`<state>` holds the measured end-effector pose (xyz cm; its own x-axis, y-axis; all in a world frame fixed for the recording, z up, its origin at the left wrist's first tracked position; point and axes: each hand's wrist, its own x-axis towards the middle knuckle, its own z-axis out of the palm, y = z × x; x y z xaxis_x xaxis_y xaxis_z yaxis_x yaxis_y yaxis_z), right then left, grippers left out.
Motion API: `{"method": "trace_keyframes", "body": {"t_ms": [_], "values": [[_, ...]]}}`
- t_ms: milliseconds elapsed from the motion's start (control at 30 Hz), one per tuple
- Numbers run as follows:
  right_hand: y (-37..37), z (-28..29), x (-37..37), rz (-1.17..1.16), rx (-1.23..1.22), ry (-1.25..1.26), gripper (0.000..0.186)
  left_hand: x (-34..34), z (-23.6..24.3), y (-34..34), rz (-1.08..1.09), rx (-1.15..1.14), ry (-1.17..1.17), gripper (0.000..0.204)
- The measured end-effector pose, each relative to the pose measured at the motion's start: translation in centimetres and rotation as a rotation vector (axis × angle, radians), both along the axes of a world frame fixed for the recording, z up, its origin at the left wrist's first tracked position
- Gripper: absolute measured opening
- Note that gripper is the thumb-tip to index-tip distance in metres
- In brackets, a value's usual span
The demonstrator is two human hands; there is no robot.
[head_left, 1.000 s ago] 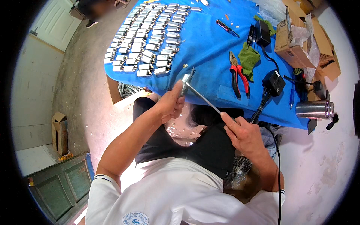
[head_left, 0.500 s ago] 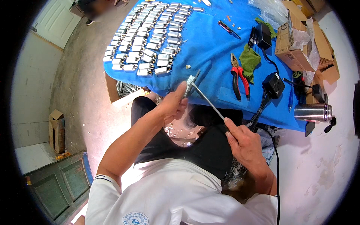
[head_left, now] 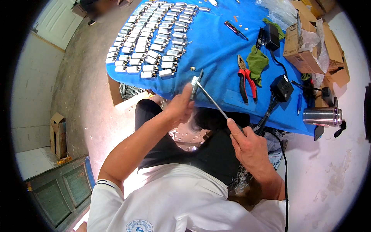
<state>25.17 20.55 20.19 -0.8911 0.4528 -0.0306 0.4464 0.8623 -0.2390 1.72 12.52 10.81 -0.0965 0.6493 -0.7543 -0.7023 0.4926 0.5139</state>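
Over the table's near edge, my left hand [head_left: 180,110] is closed around a small silver metal piece [head_left: 194,81], with a narrow dark strip standing out beside it. My right hand [head_left: 250,146] grips a long thin metal rod tool [head_left: 213,101]; its handle is hidden in the palm. The rod slants up and left, and its tip meets the silver piece. Farther back on the left, several similar silver metal pieces [head_left: 148,74] lie in rows on the blue cloth [head_left: 208,46].
Red-handled pliers [head_left: 247,83], a green rag [head_left: 257,63], a screwdriver [head_left: 235,30] and black power adapters [head_left: 281,88] lie on the right. A steel flask [head_left: 322,116] rests at the right edge, near a cardboard box [head_left: 301,50]. A black cable [head_left: 285,166] hangs beside my right arm.
My right hand has shifted slightly left and up with the rod. The silver piece in my left hand has moved a little left and up too.
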Motion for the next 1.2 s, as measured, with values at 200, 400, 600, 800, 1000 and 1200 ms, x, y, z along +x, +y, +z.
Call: {"method": "trace_keyframes", "body": {"t_ms": [200,400,600,800,1000,1200], "values": [[0.7,0.3,-0.6,-0.009,-0.112,0.007,0.046,0.5,0.1,0.3,0.04,-0.002,0.007,0.063],[1.3,-0.6,-0.4,-0.09,-0.465,0.12,0.043,0.8,0.6,0.3,0.051,-0.021,0.052,0.064],[0.3,-2.5,-0.8,-0.194,-0.56,0.181,0.042,0.5,0.2,0.5,0.101,-0.055,-0.033,0.063],[0.3,-2.2,0.1,-0.079,-0.287,0.121,0.043,-0.2,0.2,-0.6,0.047,0.007,-0.037,0.061],[-0.1,-1.6,0.4,-0.104,-0.254,0.14,0.042,-0.7,-0.1,-0.7,0.009,0.032,-0.058,0.059],[0.1,-1.8,0.3,-0.072,-0.25,0.159,0.044,-0.8,0.0,-0.6,-0.002,0.037,-0.047,0.06]]}}
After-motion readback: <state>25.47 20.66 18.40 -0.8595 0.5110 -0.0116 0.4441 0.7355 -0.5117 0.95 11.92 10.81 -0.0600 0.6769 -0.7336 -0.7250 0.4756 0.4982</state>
